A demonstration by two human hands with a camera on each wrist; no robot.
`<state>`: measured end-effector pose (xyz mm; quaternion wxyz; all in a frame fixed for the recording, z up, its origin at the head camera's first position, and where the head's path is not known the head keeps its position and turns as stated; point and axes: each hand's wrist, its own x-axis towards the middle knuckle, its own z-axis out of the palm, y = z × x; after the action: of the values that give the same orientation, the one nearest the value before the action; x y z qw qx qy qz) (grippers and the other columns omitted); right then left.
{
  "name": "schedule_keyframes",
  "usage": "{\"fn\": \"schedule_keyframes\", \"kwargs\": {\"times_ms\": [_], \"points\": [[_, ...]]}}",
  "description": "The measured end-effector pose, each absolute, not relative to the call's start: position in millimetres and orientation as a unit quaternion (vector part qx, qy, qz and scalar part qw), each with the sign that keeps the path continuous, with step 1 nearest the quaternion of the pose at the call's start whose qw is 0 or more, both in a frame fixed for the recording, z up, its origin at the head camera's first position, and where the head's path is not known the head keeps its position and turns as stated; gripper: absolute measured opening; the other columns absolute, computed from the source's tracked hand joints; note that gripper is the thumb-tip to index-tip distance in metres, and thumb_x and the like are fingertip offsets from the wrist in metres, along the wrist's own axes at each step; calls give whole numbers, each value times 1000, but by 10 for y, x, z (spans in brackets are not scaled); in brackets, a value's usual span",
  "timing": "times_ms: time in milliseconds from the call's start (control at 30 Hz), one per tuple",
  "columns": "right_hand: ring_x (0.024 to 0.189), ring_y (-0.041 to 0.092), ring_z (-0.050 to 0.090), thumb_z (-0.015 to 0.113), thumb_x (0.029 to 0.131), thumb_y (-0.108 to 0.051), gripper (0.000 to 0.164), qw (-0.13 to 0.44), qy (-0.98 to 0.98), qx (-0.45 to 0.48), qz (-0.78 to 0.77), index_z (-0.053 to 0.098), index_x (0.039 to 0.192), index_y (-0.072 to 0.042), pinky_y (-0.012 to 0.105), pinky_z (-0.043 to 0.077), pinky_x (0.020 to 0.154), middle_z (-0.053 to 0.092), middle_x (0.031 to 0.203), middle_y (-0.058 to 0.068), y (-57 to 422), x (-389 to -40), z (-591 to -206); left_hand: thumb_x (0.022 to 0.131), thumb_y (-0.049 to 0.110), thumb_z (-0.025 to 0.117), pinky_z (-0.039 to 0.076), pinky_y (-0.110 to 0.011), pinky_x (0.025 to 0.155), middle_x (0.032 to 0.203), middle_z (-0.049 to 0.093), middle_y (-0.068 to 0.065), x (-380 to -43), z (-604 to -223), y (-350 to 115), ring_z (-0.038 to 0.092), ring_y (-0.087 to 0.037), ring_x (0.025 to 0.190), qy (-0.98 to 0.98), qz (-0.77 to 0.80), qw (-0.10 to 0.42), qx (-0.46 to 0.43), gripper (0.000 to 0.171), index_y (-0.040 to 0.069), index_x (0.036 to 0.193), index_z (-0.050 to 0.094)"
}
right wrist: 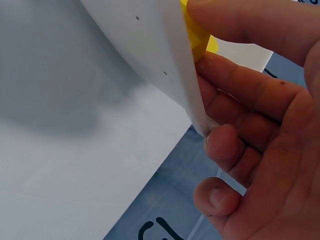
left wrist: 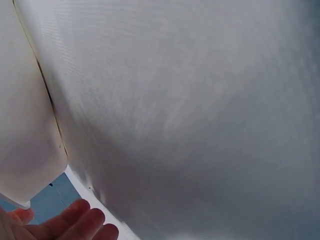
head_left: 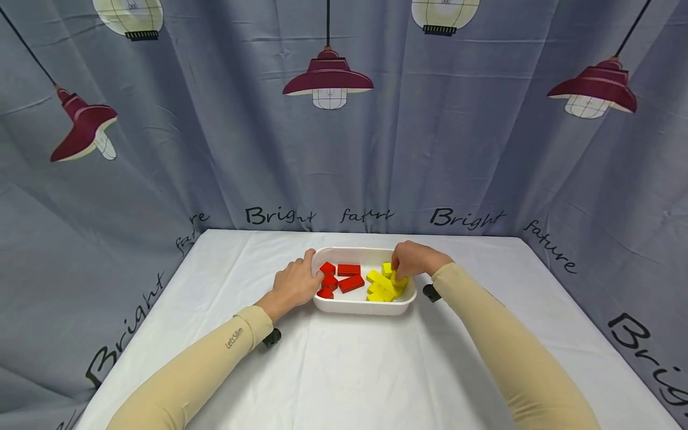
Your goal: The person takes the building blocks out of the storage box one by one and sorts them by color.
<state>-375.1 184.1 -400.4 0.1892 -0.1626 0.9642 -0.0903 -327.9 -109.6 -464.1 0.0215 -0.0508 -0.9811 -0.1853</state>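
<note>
A white tray (head_left: 362,307) holds several red blocks (head_left: 349,270) in its left part and a heap of several yellow blocks (head_left: 381,280) in its right part. At the tray's left end, my left hand (head_left: 294,280) holds the rim, thumb on the inner side; in the left wrist view its other fingers (left wrist: 82,222) extend past the tray's corner. Over the right rim reaches my right hand (head_left: 419,258), fingers pointing down among the yellow blocks. Seen from the right wrist, thumb and forefinger pinch a yellow block (right wrist: 199,37), partly hidden behind the tray wall.
The tray stands on a table with a white cloth (head_left: 355,364). Behind and at both sides hangs a grey-blue curtain (head_left: 242,149) printed with lamps and lettering. A small black wrist device (head_left: 272,337) shows under the left cuff, another (head_left: 431,292) under the right.
</note>
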Motion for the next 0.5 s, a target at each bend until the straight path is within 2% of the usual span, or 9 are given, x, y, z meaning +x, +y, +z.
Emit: {"fn": "schedule_keyframes", "kwargs": {"times_ms": [500], "points": [[88, 20, 62, 79, 80, -3, 29, 192, 961, -181, -82, 75, 108, -8, 40, 56, 90, 71, 103, 4, 1853, -3737, -3969, 97, 42, 40, 53, -51, 90, 132, 60, -13, -3272, -4625, -1096, 57, -30, 117, -983, -165, 23, -75, 64, 21, 157, 31]]}}
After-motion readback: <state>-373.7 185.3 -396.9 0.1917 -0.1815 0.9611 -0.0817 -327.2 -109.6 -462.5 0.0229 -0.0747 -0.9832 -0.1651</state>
